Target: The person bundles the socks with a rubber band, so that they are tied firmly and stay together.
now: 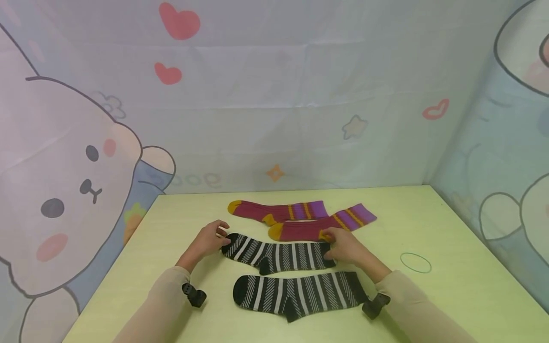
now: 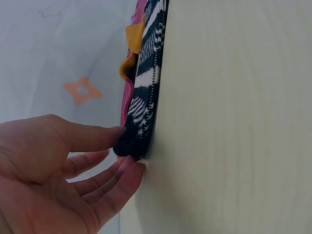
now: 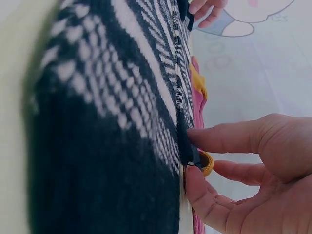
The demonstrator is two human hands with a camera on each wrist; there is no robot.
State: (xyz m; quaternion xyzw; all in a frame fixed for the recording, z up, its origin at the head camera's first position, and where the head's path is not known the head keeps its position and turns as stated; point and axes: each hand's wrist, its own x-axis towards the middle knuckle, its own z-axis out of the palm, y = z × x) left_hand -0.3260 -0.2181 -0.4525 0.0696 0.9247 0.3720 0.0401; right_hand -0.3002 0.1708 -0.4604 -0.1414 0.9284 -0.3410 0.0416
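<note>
Your left hand (image 1: 211,238) pinches the black toe of the far striped sock (image 1: 287,257), thumb on top and fingertips against its lower edge, while your right hand (image 1: 346,247) pinches the dark cuff at its right end between thumb and fingers. That black-and-white sock lies flat across the middle of the pale yellow table (image 1: 463,228), its heel pointing to the near side. On the near side of it, and apart from it, the near striped sock (image 1: 279,293) lies the same way round, toe left and cuff right, with the black wrist camera (image 1: 375,306) on your right sleeve (image 1: 413,305) close to its cuff. Just beyond your hands are two maroon socks with mustard toes and heels and purple cuffs: the farther maroon sock (image 1: 257,211) lies nearly straight across, and the nearer maroon sock (image 1: 300,229) angles its cuff to the far right. To the right of your right hand, a thin green ring (image 1: 415,263) rests on the table.
</note>
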